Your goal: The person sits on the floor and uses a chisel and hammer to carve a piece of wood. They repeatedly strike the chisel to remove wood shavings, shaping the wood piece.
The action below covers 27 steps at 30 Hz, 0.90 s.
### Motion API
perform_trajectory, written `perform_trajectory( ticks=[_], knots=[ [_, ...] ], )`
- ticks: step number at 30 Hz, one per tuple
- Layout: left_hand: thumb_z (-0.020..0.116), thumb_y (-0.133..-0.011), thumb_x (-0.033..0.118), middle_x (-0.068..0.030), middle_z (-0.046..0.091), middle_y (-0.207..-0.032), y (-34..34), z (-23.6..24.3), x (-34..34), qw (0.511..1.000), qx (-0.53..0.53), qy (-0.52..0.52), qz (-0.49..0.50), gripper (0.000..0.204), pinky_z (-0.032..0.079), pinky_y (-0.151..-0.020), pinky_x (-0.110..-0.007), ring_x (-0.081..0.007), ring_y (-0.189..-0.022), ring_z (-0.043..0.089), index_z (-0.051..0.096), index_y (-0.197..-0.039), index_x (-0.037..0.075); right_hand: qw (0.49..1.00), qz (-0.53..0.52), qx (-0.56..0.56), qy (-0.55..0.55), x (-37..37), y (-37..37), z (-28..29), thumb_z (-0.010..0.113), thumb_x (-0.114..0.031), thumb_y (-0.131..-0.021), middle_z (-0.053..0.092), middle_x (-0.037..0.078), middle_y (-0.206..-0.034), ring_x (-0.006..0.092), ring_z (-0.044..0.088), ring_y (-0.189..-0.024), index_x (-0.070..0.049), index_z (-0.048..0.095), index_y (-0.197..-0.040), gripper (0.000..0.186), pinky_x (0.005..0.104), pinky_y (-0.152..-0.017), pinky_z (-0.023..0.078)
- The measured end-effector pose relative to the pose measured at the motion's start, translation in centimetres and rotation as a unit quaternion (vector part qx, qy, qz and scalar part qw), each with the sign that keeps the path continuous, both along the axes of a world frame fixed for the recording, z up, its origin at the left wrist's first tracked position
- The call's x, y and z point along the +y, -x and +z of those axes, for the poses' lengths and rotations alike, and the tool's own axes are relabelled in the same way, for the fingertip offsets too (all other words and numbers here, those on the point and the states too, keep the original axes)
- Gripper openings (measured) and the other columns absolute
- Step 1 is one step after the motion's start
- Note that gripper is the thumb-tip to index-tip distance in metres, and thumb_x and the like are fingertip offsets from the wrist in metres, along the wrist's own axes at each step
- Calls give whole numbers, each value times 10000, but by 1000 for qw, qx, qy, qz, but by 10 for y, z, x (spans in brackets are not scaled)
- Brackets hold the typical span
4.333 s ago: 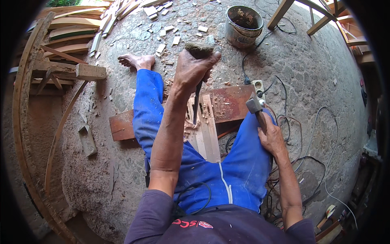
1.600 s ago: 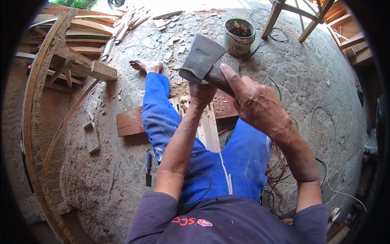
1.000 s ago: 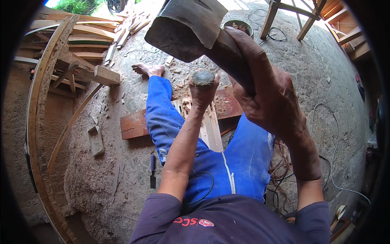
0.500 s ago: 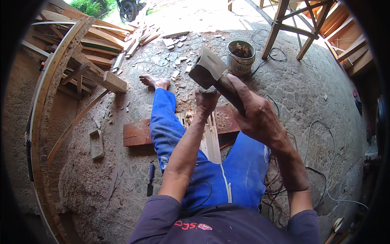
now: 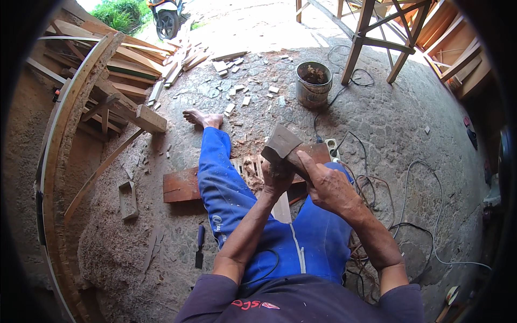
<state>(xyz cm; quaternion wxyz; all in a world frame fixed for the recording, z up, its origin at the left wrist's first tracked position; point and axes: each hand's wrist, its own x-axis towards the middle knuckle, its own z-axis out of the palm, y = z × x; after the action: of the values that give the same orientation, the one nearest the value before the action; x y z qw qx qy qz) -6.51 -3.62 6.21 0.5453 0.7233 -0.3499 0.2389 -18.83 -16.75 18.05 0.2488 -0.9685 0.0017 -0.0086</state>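
My right hand point(image 5: 331, 188) is closed on the wooden handle of a hatchet point(image 5: 281, 141), its dark metal head over the top of my left fist. My left hand point(image 5: 276, 180) is closed around the chisel, which is mostly hidden by hand and hatchet; whether the hatchet head touches it I cannot tell. Below, a pale grooved wood piece point(image 5: 281, 210), strewn with shavings, lies across a reddish-brown board point(image 5: 180, 185) between my blue-trousered legs point(image 5: 215, 156). A second chisel point(image 5: 200, 247) with a dark blue handle lies on the floor beside my left leg.
A curved timber frame point(image 5: 75, 107) and stacked planks point(image 5: 134, 64) stand at left, a small trough point(image 5: 128, 199) nearby. A bucket point(image 5: 313, 86), power strip point(image 5: 332, 148) and loose cables point(image 5: 431, 177) are ahead and right. Wooden trestles point(image 5: 366, 43) and a wheel point(image 5: 167, 24) are farther back.
The hatchet in my right hand was raised high about a second ago and has come down toward my left hand. My left fist has also dropped lower over the wood piece.
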Motion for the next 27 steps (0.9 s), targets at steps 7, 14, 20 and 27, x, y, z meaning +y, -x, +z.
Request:
perform_trajectory(
  ticks=[7,14,20,27],
  knots=[
    [765,-869,235,-58,702,-760,-101,-42,-18,993,108,-51,-18,204,526,-726,-402,-247,-743,691,687,-840,50,963,13,-258,-74,2,-37,93,673,22,-840,700,273,-1095,438,727,-911,-95,375,-1548,777,490,-788,603],
    [797,-825,193,-86,714,-798,-68,-14,-15,995,54,-87,9,191,535,-728,-412,-269,-746,698,683,-865,46,928,-3,-371,-40,0,-50,83,672,48,-858,693,207,-915,351,748,-790,-83,332,-1522,757,437,-645,604],
    [751,-882,216,-150,645,-1236,-11,-29,0,995,-22,-84,-44,399,456,-1031,-465,-347,-1200,590,639,-1240,82,998,16,41,43,-6,5,6,644,-39,-854,692,233,-981,426,711,-905,-91,341,-1542,753,515,-754,584],
    [797,-887,188,-69,691,-736,-101,-13,-33,944,295,97,-112,218,511,-679,-343,-159,-678,659,682,-825,13,938,15,-339,-68,-9,-43,119,690,-8,-854,702,260,-979,405,739,-884,-110,430,-1517,719,447,-732,592]
  ],
)
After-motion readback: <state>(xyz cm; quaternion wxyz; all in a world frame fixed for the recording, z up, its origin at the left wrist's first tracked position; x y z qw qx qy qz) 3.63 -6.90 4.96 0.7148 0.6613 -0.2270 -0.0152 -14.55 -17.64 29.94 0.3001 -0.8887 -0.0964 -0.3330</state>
